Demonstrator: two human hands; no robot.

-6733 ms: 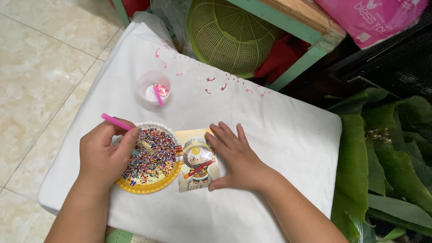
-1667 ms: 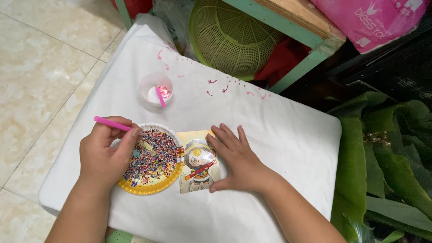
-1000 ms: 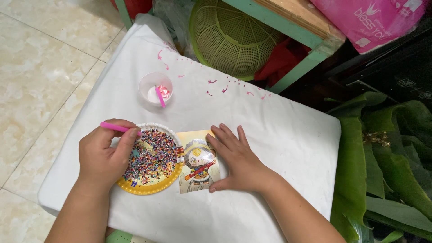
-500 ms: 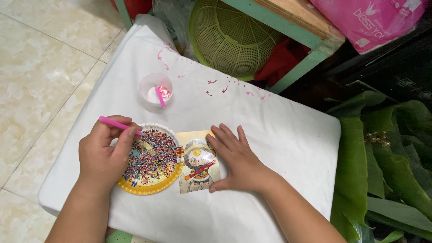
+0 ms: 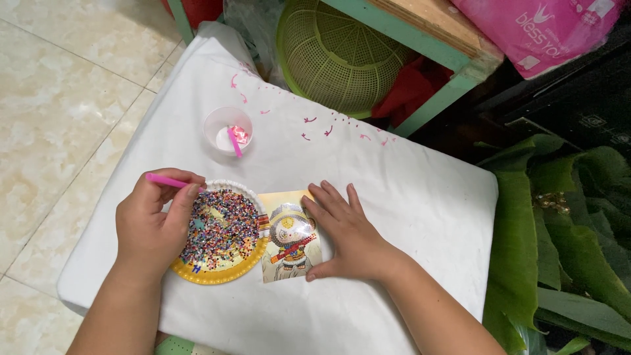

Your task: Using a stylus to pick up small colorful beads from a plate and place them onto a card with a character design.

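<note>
Paper plate [image 5: 197,273] heaped with mixed beads, we note left hand [image 5: 154,223] pinching pink pen [image 5: 172,181] above it, right hand [image 5: 348,233] spread flat on picture card [image 5: 289,236], small cup [image 5: 228,130] holding pink bits.

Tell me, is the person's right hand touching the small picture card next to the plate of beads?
Touching. The head view shows the right hand lying flat with its fingers and thumb on the right edge of the picture card, no gap between them.

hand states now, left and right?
Left hand: closed on a pink pen, over the plate of beads.
Right hand: open, flat, pressing the picture card to the white cloth.
</note>
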